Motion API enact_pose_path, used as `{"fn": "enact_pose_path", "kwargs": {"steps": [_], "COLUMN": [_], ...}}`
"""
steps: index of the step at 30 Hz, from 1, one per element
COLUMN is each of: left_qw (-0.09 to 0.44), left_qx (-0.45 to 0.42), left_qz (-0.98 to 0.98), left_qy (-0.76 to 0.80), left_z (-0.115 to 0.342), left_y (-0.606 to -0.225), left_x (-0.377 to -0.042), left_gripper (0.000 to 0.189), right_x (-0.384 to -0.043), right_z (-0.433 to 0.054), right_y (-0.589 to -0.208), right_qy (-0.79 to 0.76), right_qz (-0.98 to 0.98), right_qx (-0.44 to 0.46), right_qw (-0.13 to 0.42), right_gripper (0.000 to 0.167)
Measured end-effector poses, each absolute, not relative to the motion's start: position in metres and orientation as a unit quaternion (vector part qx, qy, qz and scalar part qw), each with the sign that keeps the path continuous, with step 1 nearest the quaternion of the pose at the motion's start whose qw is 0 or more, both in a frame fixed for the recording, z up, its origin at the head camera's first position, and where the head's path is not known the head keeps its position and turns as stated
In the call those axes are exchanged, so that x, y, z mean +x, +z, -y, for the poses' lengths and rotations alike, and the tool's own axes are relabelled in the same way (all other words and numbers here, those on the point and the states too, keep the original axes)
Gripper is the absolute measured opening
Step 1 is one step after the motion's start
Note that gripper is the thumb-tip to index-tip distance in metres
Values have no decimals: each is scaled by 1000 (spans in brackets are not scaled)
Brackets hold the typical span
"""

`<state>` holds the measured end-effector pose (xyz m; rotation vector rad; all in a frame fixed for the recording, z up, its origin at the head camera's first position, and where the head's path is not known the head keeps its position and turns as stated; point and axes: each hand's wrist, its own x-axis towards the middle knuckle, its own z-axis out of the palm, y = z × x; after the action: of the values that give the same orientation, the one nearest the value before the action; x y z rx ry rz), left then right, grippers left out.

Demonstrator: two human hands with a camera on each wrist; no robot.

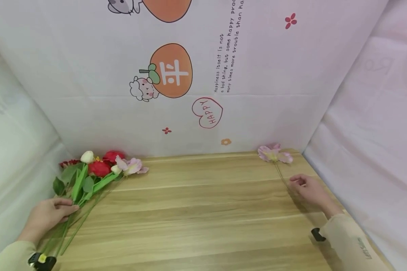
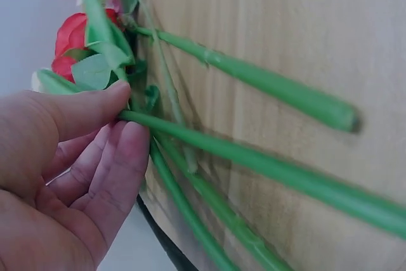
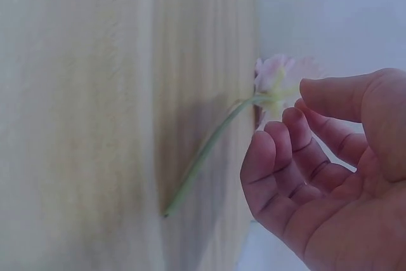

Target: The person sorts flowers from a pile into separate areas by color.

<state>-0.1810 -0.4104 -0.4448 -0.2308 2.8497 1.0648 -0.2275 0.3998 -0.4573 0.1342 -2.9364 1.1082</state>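
At the left of the wooden table, my left hand point(image 1: 49, 215) pinches a green stem point(image 2: 254, 157) between thumb and fingertips. That stem belongs to a bunch of artificial flowers: red blooms point(image 1: 100, 168), white tulip buds point(image 1: 87, 157) and a pale pink flower point(image 1: 130, 166), with green leaves point(image 1: 79, 184). Several other stems fan out beneath the hand. Over at the far right, a single pink flower point(image 1: 273, 153) lies near the back edge. My right hand point(image 1: 308, 190) hovers beside its thin stem point(image 3: 203, 153), fingers loosely bent and nothing between them.
A wood-grain table point(image 1: 196, 210) spans the space between the hands. Behind it rises a white printed cloth point(image 1: 257, 75) with cartoon fruit and lettering. White cloth walls point(image 1: 376, 124) close in both sides.
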Motion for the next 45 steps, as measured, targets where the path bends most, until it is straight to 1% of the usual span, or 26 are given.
{"fn": "enact_pose_path", "kwargs": {"steps": [9, 15, 22, 27, 34, 45], "left_qw": [11, 2, -12, -13, -9, -24], "left_qx": [-70, -74, -51, -44, -49, -22], "left_qz": [-925, -927, -910, -900, -888, -863], "left_qy": [374, 367, 411, 433, 458, 504], "left_z": [392, 383, 368, 358, 339, 301], "left_y": [-434, -423, -412, -409, -400, -396], "left_x": [-180, -181, -184, -187, -195, -207], "left_gripper": [51, 62, 61, 62, 64, 52], "right_x": [-228, -229, -229, -228, -221, -211], "right_z": [-389, -375, -357, -343, -318, -288], "right_y": [-439, -432, -426, -424, -413, -403], "right_qy": [351, 353, 374, 407, 460, 485], "right_qz": [935, 933, 922, 906, 878, 856], "right_qx": [49, 70, 97, 117, 131, 170], "right_qw": [5, 19, 18, 5, -29, -45], "right_gripper": [47, 42, 35, 35, 37, 31]}}
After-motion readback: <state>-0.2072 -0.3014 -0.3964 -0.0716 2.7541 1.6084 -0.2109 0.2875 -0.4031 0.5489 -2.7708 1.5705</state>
